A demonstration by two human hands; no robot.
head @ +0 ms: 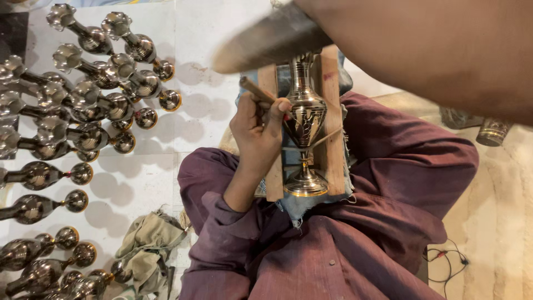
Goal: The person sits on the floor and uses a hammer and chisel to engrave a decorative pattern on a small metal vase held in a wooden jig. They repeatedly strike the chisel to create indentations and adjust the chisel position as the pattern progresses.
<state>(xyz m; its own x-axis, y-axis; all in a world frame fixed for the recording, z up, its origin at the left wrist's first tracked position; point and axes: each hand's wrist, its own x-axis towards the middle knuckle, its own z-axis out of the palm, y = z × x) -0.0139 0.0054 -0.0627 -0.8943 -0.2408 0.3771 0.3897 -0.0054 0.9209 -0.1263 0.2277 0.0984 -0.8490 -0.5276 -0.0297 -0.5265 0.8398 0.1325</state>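
Note:
A shiny engraved brass vase [304,119] lies on a wooden frame [333,139] across my lap, tied down with a cord. My left hand [256,132] pinches a thin wooden-handled punch [256,89] with its tip against the vase's belly. My right hand [333,25] is raised above the vase's neck, large and blurred, gripping a dark hammer [266,41] whose head points left. Only the wrist end of that hand shows.
Many similar metal vases [83,105] lie in rows on the white tiled floor at the left. A crumpled olive cloth [147,244] sits near my left knee. A small metal cup [493,132] and thin wires [444,258] lie on the right.

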